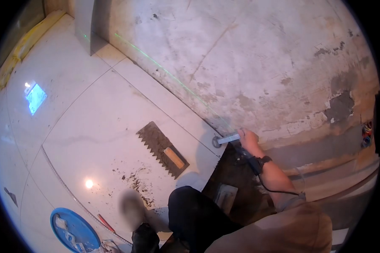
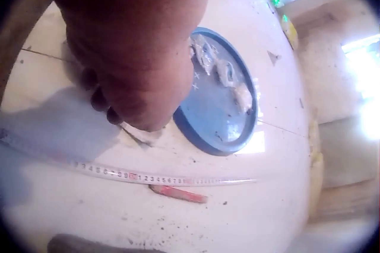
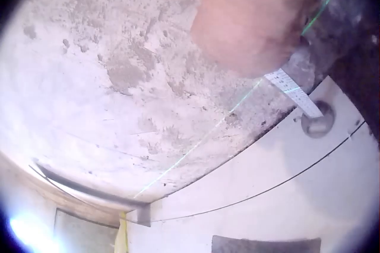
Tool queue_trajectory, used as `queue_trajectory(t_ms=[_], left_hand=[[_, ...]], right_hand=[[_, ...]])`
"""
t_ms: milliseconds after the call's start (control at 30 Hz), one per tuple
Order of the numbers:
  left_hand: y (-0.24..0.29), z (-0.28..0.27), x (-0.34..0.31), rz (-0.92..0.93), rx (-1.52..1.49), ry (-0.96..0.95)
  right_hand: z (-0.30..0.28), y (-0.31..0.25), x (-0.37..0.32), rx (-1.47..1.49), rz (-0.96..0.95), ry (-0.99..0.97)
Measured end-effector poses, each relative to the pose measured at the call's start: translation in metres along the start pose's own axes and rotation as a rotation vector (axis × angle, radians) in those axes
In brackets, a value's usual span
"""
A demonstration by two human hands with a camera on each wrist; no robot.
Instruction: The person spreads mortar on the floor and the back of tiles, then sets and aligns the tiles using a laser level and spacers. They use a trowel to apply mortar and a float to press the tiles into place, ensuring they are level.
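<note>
My right hand (image 1: 249, 140) holds a short white ruler (image 1: 229, 139) by its upper end. The ruler's other end meets a round grey disc (image 3: 318, 119) at the edge of the white floor tile, beside the wall. A green laser line (image 3: 196, 145) runs along the wall and crosses the ruler's markings. My left hand (image 2: 136, 90) appears only in the left wrist view, hanging above the tiles with fingers loosely bent and nothing visible in it. Near it are a round blue lid (image 2: 217, 125) with crumpled wrappers and a stretched measuring tape (image 2: 157, 179).
A notched trowel (image 1: 154, 141) with a wooden handle lies on the tile by smeared mortar (image 1: 140, 185). A smaller trowel (image 1: 226, 198) rests on the dark floor beyond the tile edge. Beside the tape is a red tool (image 2: 181, 194). A grey panel (image 1: 84, 25) stands at the far wall.
</note>
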State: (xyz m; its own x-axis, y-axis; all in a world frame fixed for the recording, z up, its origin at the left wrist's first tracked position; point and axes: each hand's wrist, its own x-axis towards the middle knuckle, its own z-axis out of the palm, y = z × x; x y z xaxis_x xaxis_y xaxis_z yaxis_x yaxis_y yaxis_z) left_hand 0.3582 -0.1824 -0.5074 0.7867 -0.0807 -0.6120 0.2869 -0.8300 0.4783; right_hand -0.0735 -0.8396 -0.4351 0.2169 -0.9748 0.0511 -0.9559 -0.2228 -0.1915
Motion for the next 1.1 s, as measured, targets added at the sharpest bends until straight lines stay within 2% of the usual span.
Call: queue_trajectory(t_ms=[433, 633, 833, 933, 1033, 1100], left_hand=[[-0.006, 0.002, 0.003, -0.027, 0.01, -0.044], [-0.01, 0.004, 0.006, -0.035, 0.02, -0.049], [-0.004, 0.006, 0.005, -0.039, 0.015, -0.061], [-0.008, 0.006, 0.004, -0.048, 0.011, -0.065], [-0.009, 0.003, 0.004, -0.052, 0.014, -0.066], [-0.01, 0.003, 0.003, -0.059, 0.019, -0.067]], right_hand=[[-0.002, 0.001, -0.008, 0.083, 0.042, -0.041], [0.0, 0.008, -0.004, -0.021, -0.087, -0.01], [-0.037, -0.001, -0.012, -0.103, -0.128, -0.002], [-0.014, 0.024, -0.014, -0.093, -0.146, -0.05], [-0.029, -0.017, -0.017, 0.17, 0.191, -0.226], [-0.021, 0.016, -0.017, -0.047, 0.008, -0.121]])
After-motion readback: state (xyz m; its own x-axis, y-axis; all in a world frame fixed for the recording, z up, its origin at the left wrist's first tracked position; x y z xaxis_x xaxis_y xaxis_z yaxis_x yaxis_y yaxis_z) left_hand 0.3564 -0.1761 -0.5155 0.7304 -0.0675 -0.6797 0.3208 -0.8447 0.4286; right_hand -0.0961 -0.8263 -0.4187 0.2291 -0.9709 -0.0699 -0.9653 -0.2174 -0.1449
